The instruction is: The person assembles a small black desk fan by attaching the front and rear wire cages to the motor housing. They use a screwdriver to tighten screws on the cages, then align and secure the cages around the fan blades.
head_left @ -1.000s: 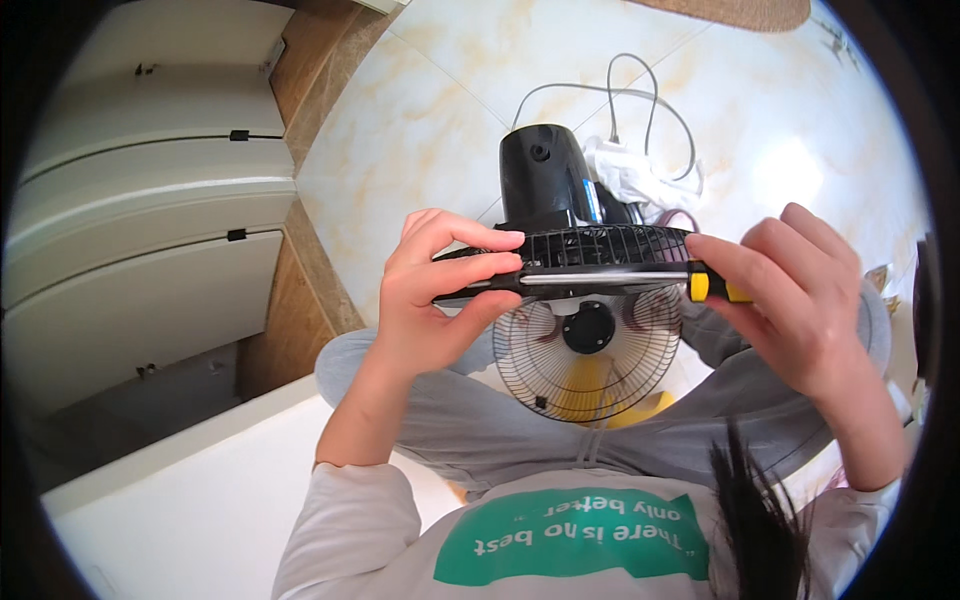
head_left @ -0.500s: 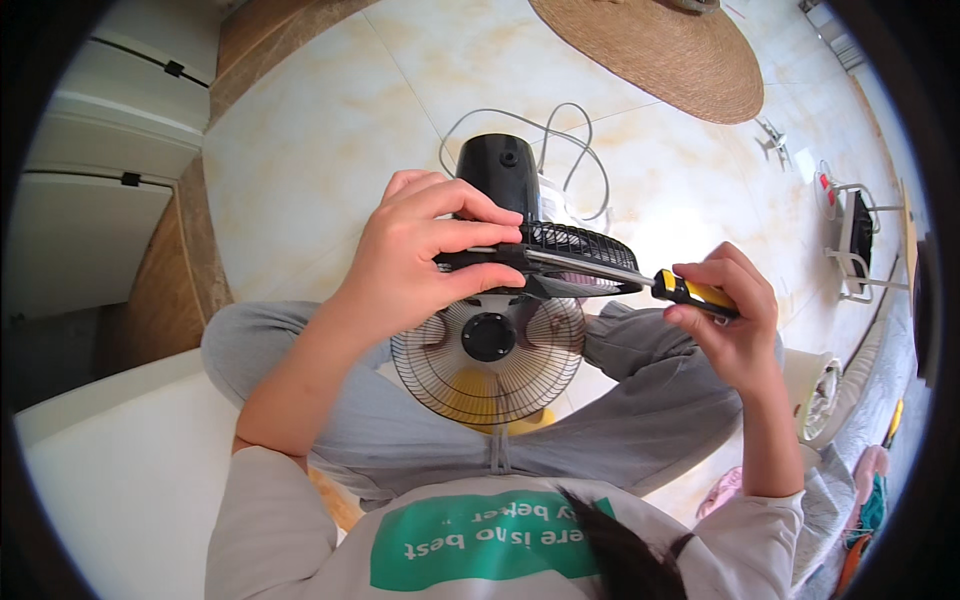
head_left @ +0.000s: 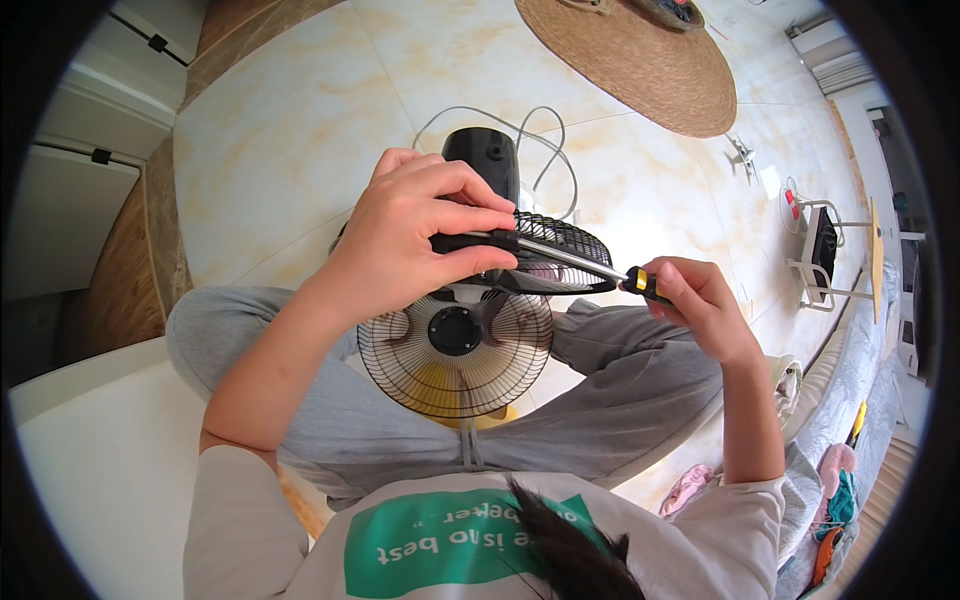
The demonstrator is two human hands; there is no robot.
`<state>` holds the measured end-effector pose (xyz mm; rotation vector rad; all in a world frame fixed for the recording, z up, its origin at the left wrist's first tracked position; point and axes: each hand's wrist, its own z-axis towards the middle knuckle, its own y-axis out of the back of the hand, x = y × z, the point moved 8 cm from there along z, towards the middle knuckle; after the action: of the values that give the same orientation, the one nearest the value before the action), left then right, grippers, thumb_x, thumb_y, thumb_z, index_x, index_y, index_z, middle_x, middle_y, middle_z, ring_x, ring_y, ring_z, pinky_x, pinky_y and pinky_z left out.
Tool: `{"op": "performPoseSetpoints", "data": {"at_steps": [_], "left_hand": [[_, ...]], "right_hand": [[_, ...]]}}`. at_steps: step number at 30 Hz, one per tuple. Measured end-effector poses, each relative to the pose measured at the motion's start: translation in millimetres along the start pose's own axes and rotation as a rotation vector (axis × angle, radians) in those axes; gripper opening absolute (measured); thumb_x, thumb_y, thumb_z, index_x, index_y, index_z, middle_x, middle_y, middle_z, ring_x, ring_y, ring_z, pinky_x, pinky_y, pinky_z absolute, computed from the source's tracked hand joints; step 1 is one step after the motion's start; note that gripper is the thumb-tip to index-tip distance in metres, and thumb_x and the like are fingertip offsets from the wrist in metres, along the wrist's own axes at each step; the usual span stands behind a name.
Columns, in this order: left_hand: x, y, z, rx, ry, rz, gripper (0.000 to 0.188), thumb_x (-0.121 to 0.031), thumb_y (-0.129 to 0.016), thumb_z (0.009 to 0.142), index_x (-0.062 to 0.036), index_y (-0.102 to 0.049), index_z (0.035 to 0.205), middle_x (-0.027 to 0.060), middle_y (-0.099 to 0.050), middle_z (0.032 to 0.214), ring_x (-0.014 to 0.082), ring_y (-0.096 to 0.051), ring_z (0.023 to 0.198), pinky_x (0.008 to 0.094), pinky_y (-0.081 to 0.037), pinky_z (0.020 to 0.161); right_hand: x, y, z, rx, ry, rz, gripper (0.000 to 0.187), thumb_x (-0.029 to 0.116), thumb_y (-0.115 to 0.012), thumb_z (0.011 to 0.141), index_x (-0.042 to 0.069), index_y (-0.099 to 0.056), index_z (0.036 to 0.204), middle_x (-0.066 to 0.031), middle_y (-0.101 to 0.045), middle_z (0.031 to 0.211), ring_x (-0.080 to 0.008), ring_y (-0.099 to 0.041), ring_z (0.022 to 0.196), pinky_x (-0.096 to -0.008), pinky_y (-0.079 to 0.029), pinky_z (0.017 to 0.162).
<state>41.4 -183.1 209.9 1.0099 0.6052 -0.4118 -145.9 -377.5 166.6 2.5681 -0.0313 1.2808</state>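
A grey cable (head_left: 545, 108) is looping over the floor (head_left: 290, 150) below a woven mat (head_left: 640, 75). The left hand (head_left: 400, 240) is hiding part of the black wire-caged fan (head_left: 455, 331) between the legs (head_left: 640, 375), pinching a black piece (head_left: 503, 239); the right hand (head_left: 700, 302) is grasping a black-and-yellow screwdriver (head_left: 642, 284), its metal shaft (head_left: 570, 261) slanting.

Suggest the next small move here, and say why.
Perhaps twist the screwdriver slightly with the right hand: it grips the handle, while the left hand pinches near the far end, by the fan. The tip is hidden, so go gently.
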Motion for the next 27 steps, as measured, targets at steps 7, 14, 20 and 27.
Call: {"op": "performPoseSetpoints", "data": {"at_steps": [7,14,20,27], "left_hand": [[0,0,0,-0.022,0.032,-0.021,0.027,-0.012,-0.086,0.068,-0.0088,-0.078,0.093,-0.0024,-0.072,0.100,0.0145,-0.060,0.087,0.0337,-0.038,0.092],[8,4,3,0.008,0.084,-0.051,0.027,-0.010,-0.086,0.068,-0.0073,-0.078,0.094,-0.0008,-0.071,0.100,0.0162,-0.060,0.091,0.0333,-0.039,0.091],[5,2,2,0.059,0.056,-0.068,0.029,-0.008,-0.085,0.068,-0.0062,-0.078,0.096,0.0016,-0.072,0.102,0.0193,-0.061,0.095,0.0344,-0.042,0.092],[10,3,3,0.074,0.077,-0.137,0.028,-0.004,-0.084,0.069,-0.0030,-0.077,0.096,0.0041,-0.072,0.101,0.0195,-0.061,0.093,0.0330,-0.047,0.083]], "right_hand": [[44,-6,-23,-0.367,0.763,-0.561,0.033,-0.005,-0.079,0.076,0.001,-0.062,0.103,-0.0103,-0.058,0.093,-0.0214,-0.065,0.079,-0.0322,-0.054,0.063],[58,-28,-32,-0.454,0.849,-0.711,0.045,-0.004,-0.078,0.079,0.000,-0.061,0.120,-0.0124,-0.061,0.099,-0.0227,-0.066,0.084,-0.0308,-0.056,0.072],[25,3,-3,0.173,0.167,0.276,0.048,0.002,-0.070,0.090,0.003,-0.057,0.136,-0.0022,-0.062,0.103,-0.0058,-0.055,0.066,-0.0191,-0.041,0.048],[12,-17,10,0.297,0.105,0.162,0.037,0.016,-0.073,0.093,-0.002,-0.066,0.124,0.0013,-0.058,0.073,-0.0034,-0.047,0.060,-0.0225,-0.036,0.044]]}}
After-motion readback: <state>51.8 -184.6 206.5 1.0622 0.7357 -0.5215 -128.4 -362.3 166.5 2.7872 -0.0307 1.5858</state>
